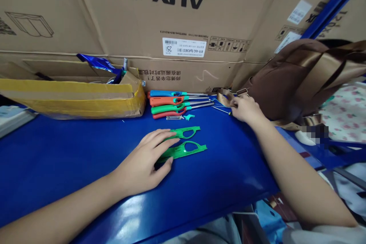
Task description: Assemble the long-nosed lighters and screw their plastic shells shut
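Now under the left hand (145, 160): two green shell halves (185, 141) lie flat on the blue desk (71, 152), side by side and just apart. Only the nearer one is touched.
Grip of the left hand: apart, palm down, fingers spread over the tail of the nearer shell, clamped on nothing.
Grip of the right hand (246, 109): reached out to the far right of the desk, fingertips at a thin metal rod (221, 109) beside a brown strap (224, 97). I cannot tell whether they pinch the rod.
Small parts (181, 117): a clear piece and a teal piece, loose between the shells and the lighters.
Lighters (171, 105): blue, orange, green and red, in a tight row behind the shells, nozzles to the right.
Progress, as a judgement: four lighters look whole, while the green pair is not yet joined and holds no rod or inner parts.
Around: a taped cardboard box (71, 97) to the left, a brown bag (286, 80) to the right, a printed carton (177, 15) behind.
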Demonstrator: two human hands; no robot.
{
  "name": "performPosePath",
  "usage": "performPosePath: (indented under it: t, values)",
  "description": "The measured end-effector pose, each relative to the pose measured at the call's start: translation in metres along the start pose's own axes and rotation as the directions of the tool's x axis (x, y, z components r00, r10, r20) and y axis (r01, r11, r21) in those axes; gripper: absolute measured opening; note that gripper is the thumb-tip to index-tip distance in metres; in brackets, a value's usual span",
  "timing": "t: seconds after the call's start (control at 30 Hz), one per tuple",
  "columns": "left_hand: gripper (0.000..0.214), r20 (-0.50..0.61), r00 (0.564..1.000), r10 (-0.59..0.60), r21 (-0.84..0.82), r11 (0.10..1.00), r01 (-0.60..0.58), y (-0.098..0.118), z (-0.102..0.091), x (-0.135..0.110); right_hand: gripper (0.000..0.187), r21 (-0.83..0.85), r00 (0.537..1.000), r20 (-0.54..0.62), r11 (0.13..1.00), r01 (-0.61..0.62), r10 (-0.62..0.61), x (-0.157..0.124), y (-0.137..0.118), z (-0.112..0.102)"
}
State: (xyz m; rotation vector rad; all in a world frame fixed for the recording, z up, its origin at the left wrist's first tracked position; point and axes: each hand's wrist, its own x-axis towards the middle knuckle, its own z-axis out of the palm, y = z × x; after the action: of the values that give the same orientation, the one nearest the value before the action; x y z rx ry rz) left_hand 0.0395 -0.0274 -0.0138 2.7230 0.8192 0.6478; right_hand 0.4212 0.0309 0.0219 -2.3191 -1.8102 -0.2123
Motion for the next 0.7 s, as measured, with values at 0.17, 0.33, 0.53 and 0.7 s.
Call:
performPosePath:
  t: [0.17, 0.33, 0.53, 0.7]
  values:
    - [0.05, 0.085, 0.995, 0.045, 0.051, 0.997, -0.049, 0.001, -0.001, 0.002, 0.018, -0.019, 0.995, 0.084, 0.999, -0.05, 0.052, 0.015, 0.027, 0.011]
    - [0.049, 0.168, 0.986, 0.003, 0.108, 0.994, -0.022, 0.0, -0.003, 0.003, 0.015, 0.003, 0.997, 0.071, 1.0, -0.012, 0.011, 0.017, 0.028, 0.018]
    - [0.048, 0.168, 0.985, -0.033, 0.17, 0.985, 0.004, -0.001, -0.004, 0.002, 0.006, 0.1, 0.999, -0.036, 0.995, 0.019, -0.015, 0.014, 0.023, 0.013]
    - [0.047, 0.12, 0.992, -0.043, 0.184, 0.983, 0.02, -0.007, -0.003, 0.0, 0.008, 0.262, 0.981, -0.164, 0.954, 0.144, -0.103, 0.004, 0.003, -0.001]
